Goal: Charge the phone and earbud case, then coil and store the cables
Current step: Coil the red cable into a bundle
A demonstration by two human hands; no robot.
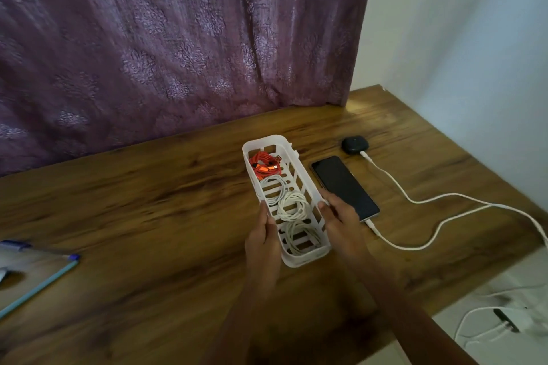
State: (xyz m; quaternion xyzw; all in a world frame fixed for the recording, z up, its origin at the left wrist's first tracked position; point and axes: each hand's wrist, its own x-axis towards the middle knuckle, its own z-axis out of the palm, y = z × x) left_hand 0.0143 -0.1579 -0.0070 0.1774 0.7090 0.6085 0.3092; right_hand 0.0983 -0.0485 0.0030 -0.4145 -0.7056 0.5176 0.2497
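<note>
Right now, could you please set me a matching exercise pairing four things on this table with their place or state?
Things:
1. orange cable
2. phone
3. earbud case
4. white basket

Places or states:
a. held between the left hand and the right hand
b. coiled at the basket's far end
c. flat, screen dark, right of the basket
d. just beyond the phone's far end

Pairs: 1-b, 2-c, 3-d, 4-a.
</note>
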